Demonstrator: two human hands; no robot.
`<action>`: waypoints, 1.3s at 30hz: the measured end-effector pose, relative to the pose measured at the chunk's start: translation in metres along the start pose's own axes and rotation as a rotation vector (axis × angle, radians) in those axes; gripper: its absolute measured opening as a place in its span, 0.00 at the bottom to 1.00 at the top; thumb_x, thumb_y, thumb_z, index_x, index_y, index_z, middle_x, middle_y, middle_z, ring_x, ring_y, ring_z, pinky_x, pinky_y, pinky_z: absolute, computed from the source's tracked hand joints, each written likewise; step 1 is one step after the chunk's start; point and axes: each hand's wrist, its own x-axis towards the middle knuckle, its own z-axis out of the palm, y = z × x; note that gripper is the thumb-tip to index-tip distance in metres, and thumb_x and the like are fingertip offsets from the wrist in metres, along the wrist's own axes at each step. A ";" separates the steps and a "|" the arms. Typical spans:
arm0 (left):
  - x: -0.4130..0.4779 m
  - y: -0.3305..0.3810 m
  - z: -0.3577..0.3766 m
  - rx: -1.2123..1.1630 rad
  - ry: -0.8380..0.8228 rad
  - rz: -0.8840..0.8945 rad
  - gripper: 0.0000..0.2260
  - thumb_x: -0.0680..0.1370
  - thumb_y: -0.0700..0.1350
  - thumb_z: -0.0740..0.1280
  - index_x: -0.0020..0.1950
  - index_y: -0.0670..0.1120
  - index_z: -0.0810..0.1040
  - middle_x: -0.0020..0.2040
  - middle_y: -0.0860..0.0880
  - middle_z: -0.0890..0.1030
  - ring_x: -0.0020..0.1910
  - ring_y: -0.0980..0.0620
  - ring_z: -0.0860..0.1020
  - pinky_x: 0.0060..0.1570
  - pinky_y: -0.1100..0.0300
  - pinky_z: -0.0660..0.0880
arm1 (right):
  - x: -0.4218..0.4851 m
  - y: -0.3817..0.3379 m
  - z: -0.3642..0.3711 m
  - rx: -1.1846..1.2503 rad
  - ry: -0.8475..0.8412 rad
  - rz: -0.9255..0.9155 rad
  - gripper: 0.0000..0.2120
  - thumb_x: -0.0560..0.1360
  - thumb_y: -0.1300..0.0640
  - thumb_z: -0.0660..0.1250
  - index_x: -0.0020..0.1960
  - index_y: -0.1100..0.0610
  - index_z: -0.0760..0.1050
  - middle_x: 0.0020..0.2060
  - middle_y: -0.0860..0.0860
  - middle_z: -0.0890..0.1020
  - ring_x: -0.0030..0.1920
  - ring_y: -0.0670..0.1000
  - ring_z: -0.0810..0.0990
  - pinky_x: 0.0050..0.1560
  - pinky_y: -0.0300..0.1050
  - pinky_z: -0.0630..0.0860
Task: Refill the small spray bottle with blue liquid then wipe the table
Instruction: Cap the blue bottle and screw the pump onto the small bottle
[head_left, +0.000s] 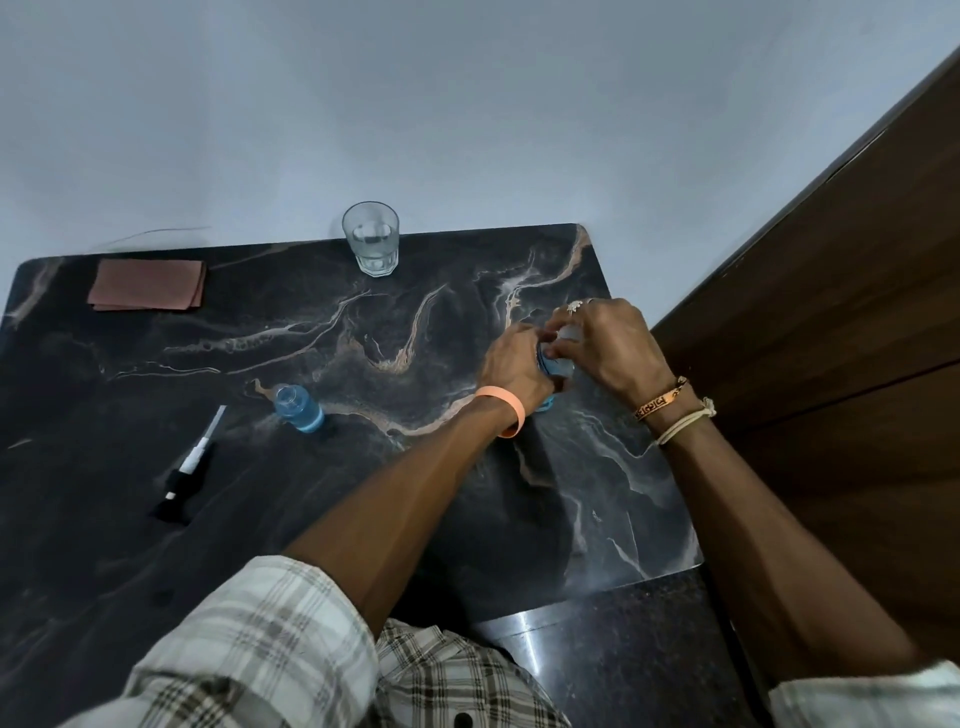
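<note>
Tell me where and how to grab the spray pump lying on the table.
Take the spray pump across its black collar from above, fingers on either long side. It lies flat, with its thin white tube pointing away toward the wall; that tube looks too slender for a firm grip.

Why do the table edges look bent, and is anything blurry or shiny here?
Head view: the wide-angle lens bows the marble table edges and stretches the sleeves; both hands are slightly motion-blurred around a blue bottle; glare marks the polished dark floor.

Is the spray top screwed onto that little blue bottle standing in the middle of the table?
No: the small spray bottle stands open-necked, and its spray top lies apart on the table.
</note>
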 end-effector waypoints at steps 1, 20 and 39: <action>0.000 0.000 0.000 -0.020 -0.003 -0.005 0.25 0.64 0.47 0.81 0.59 0.51 0.80 0.59 0.50 0.79 0.56 0.48 0.79 0.56 0.55 0.77 | -0.001 0.001 0.003 -0.006 -0.033 -0.011 0.12 0.74 0.52 0.72 0.56 0.52 0.83 0.50 0.54 0.84 0.50 0.54 0.82 0.52 0.49 0.78; 0.000 -0.006 0.003 -0.085 0.029 -0.061 0.25 0.62 0.50 0.82 0.57 0.54 0.82 0.47 0.50 0.85 0.44 0.52 0.81 0.48 0.57 0.79 | 0.001 -0.002 0.001 -0.111 -0.197 0.024 0.10 0.78 0.56 0.65 0.54 0.60 0.81 0.48 0.57 0.82 0.46 0.54 0.80 0.47 0.47 0.79; 0.000 -0.008 0.004 -0.092 0.030 -0.071 0.26 0.65 0.50 0.81 0.62 0.56 0.80 0.49 0.49 0.85 0.49 0.49 0.82 0.51 0.56 0.80 | -0.006 -0.002 0.009 -0.042 -0.106 0.105 0.20 0.74 0.53 0.72 0.63 0.60 0.78 0.56 0.60 0.82 0.55 0.58 0.80 0.56 0.52 0.77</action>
